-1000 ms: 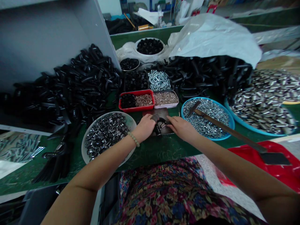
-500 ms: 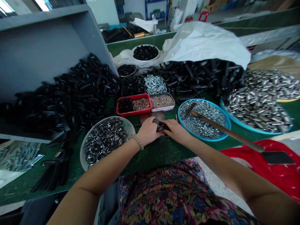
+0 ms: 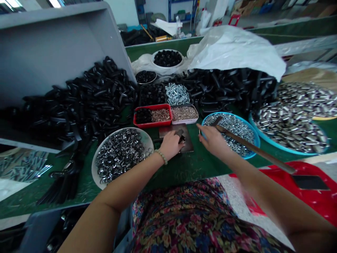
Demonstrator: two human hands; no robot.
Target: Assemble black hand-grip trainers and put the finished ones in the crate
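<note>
The small piece (image 3: 181,139) was black, the table (image 3: 184,170) green; farther sat a red tray (image 3: 151,125), right a blue basin (image 3: 238,119), and nearest a pink-and-blue floral skirt (image 3: 189,219).

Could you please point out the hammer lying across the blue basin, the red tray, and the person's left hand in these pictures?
Hammer (image 3: 252,147): head view, on its wooden handle.
Red tray (image 3: 151,124): head view, on its front rim.
Left hand (image 3: 170,145): head view, on the back of the hand.
</note>
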